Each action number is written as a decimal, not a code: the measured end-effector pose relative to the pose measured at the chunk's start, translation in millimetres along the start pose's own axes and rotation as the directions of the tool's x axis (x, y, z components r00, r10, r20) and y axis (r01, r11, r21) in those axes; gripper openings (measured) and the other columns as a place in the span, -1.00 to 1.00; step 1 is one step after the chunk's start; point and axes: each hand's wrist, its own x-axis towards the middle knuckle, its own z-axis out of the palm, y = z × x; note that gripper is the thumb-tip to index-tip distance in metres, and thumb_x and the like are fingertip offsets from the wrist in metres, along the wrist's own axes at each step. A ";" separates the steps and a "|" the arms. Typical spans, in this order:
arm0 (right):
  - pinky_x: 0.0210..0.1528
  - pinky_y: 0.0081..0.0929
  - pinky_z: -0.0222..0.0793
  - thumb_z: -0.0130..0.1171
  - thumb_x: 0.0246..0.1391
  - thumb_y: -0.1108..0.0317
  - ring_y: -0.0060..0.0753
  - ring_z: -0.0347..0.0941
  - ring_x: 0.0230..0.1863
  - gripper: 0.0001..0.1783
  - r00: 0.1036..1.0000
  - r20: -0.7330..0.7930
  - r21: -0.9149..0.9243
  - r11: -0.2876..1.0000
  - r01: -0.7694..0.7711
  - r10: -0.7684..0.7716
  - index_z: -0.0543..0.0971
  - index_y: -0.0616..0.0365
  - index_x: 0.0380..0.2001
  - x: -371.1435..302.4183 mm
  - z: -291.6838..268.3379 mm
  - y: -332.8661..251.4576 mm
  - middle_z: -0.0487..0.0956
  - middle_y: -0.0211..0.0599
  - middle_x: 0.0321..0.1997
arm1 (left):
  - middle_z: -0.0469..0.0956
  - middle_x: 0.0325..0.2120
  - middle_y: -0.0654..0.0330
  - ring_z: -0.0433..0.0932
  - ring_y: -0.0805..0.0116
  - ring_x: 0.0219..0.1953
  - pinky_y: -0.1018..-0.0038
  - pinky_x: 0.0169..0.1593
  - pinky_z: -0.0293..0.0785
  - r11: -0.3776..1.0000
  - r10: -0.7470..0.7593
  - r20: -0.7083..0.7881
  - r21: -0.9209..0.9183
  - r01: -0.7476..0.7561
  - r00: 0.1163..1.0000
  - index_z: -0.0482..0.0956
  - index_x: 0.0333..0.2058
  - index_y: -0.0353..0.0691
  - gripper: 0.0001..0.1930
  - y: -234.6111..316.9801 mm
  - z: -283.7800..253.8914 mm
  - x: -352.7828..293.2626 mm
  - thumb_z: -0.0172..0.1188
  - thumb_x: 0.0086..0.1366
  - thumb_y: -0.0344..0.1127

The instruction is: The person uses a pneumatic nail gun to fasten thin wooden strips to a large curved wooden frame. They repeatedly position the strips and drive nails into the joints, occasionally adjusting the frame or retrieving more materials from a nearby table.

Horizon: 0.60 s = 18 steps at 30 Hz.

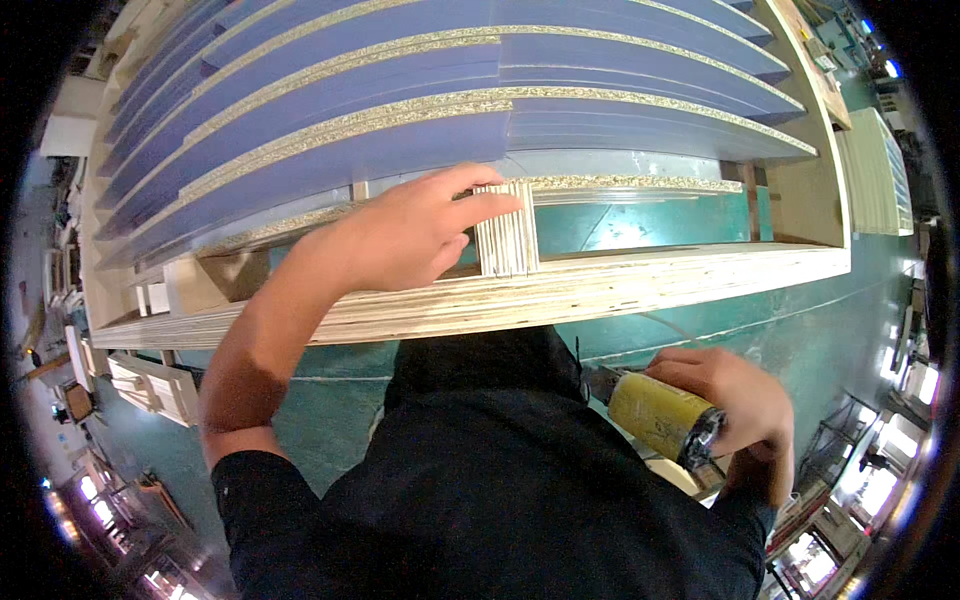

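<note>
My left hand (425, 230) reaches over the front rail of a large wooden frame. Its fingers are closed around a short upright block of layered plywood (510, 245), the thumb side toward the far edge. The block stands on the inner side of the plywood front rail (600, 295), touching it. Low at my right side, my right hand (735, 400) grips a nail gun (660, 415) with a scuffed yellow cylindrical body and a dark end cap. Its metal nose points left toward my body, apart from the rail. The grip itself is mostly hidden by my fingers.
Beyond the rail, several blue-faced chipboard panels (590, 130) lean in rows across the frame. The frame's right side board (815, 130) rises at the far right. A pale stack of boards (870, 170) stands beyond it. Wooden pieces (150, 385) rest on the green floor (700, 325) at left.
</note>
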 end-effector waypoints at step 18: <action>-0.42 -0.34 0.46 0.41 0.02 0.43 -0.42 0.50 -0.46 -0.66 0.678 -0.179 0.678 0.589 -0.441 0.713 0.63 0.18 -0.10 -20.6 184.0 255.3 0.65 -0.37 -0.41 | 0.45 0.16 -0.02 0.50 -0.06 0.16 0.22 0.22 0.49 0.998 0.003 -0.033 0.056 -0.001 0.999 0.59 0.19 0.06 -0.38 7.7 1.6 3.4 0.30 0.11 -0.56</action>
